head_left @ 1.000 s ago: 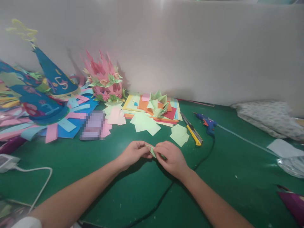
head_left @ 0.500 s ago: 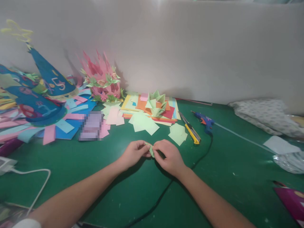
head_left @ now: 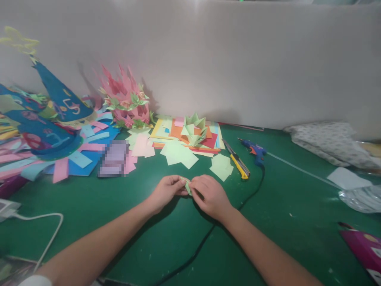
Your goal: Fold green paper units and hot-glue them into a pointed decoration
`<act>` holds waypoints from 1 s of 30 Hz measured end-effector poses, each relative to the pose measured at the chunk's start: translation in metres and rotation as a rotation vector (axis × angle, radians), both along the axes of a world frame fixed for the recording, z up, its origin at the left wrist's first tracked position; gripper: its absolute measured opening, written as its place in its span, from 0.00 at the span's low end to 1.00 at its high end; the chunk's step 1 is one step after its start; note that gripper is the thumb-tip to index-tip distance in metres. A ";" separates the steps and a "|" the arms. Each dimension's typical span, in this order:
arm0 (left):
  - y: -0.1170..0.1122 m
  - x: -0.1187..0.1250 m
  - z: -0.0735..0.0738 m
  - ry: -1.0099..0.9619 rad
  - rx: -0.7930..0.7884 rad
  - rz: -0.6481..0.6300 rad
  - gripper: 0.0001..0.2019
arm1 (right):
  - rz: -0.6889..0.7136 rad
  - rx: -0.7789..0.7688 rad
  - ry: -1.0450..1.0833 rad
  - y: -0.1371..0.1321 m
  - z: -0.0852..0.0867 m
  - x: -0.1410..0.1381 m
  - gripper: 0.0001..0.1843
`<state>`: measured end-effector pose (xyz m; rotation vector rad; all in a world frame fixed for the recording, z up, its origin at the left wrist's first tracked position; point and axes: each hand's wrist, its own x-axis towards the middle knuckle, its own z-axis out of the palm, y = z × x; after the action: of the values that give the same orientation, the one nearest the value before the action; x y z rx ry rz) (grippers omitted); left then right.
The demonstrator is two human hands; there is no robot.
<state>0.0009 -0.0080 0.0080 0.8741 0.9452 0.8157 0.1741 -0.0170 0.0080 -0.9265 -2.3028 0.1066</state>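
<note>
A small folded piece of light green paper (head_left: 187, 187) is pinched between my two hands, just above the green table. My left hand (head_left: 168, 191) grips its left side with thumb and fingers. On its right side, my right hand (head_left: 210, 195) is closed on the paper, and its fingers hide part of it. Beyond my hands lie loose light green paper squares (head_left: 178, 153) and another small pile of green squares (head_left: 222, 167). A pointed ring of folded green paper (head_left: 195, 130) sits on the stack of coloured paper (head_left: 156, 133).
A yellow utility knife (head_left: 239, 165) and a blue glue gun (head_left: 254, 151) lie right of the paper, the gun's black cord (head_left: 205, 240) running beneath my right arm. Left stand a pink paper crown (head_left: 125, 99), blue cone hats (head_left: 61, 91) and a blurred-out rectangular object (head_left: 113, 158).
Both hands keep their pinch on the green paper, with only slight finger movement. The whole view has shifted a little.
</note>
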 end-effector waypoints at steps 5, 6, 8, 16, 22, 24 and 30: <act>0.000 -0.002 -0.002 0.029 0.042 -0.031 0.17 | -0.004 -0.041 0.088 0.000 -0.002 0.000 0.08; 0.000 -0.001 -0.002 0.040 0.049 -0.027 0.17 | 0.000 -0.031 0.097 0.000 -0.002 0.000 0.08; 0.000 -0.001 -0.002 0.065 0.061 -0.015 0.16 | 0.006 -0.005 0.109 -0.001 -0.002 0.000 0.08; -0.002 0.001 -0.002 0.134 0.090 0.011 0.11 | 0.046 0.049 -0.013 0.000 -0.001 0.002 0.09; -0.001 0.003 -0.005 0.137 0.112 0.040 0.09 | 0.048 0.110 -0.064 -0.001 0.000 0.002 0.10; -0.001 0.002 -0.003 0.135 0.104 0.036 0.09 | 0.050 0.118 -0.067 -0.001 0.001 0.002 0.10; 0.001 -0.004 0.003 0.140 0.027 -0.018 0.11 | 0.059 0.110 -0.066 -0.001 0.001 0.004 0.11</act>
<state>-0.0027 -0.0070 0.0114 0.9717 1.0496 0.7603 0.1784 -0.0180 0.0090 -0.8186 -2.3719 -0.0257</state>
